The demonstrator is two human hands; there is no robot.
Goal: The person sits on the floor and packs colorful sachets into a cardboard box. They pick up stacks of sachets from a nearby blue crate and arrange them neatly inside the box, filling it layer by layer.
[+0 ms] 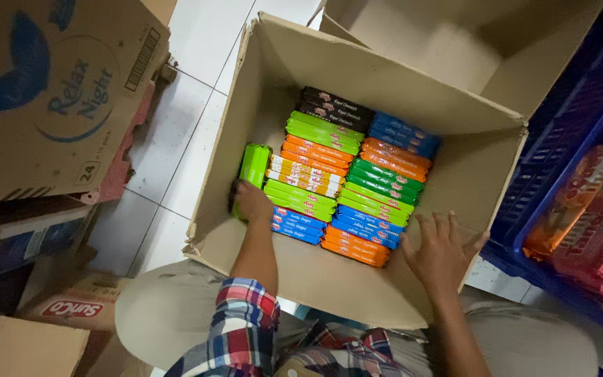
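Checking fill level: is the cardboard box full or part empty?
Part empty. The cardboard box holds two rows of wafer packs; bare floor shows at right.

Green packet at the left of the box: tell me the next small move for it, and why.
Probably ease the green packet down into the gap beside the two stacked rows. The left hand already grips its near end inside the cardboard box, the packet stands on edge along the left wall, and the right hand rests spread on the near wall, steadying it.
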